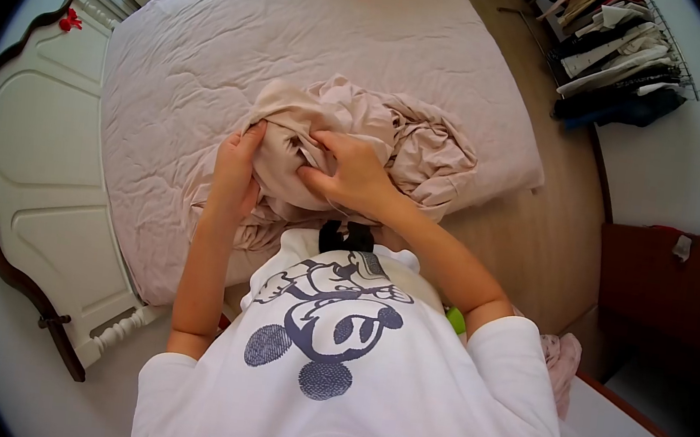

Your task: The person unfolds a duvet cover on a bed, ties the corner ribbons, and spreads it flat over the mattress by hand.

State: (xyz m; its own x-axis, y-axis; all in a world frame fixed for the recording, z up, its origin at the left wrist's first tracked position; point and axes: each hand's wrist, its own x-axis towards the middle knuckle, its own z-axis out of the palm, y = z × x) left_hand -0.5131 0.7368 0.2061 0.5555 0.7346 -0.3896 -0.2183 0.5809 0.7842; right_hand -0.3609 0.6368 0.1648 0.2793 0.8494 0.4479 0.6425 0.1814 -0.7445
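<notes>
A crumpled heap of pale pink bedding fabric [432, 146] lies on the near side of the bed, close to my body. My left hand [239, 170] grips a fold of it, thumb and fingers closed on the cloth. Just to the right, my right hand [351, 174] has its thumb and fingers pinched on the same fabric. Between the hands the cloth is gathered, and a small dark gap shows in it. Part of the heap hangs towards my shirt. Some fingertips are hidden in the folds.
The bed [303, 23] has a wrinkled pale pink sheet. A white headboard [54, 159] with dark trim stands at left, a red bow [70, 20] on it. Clothes [618, 63] hang on a rack at upper right. A dark red box-like piece [662, 280] stands at right.
</notes>
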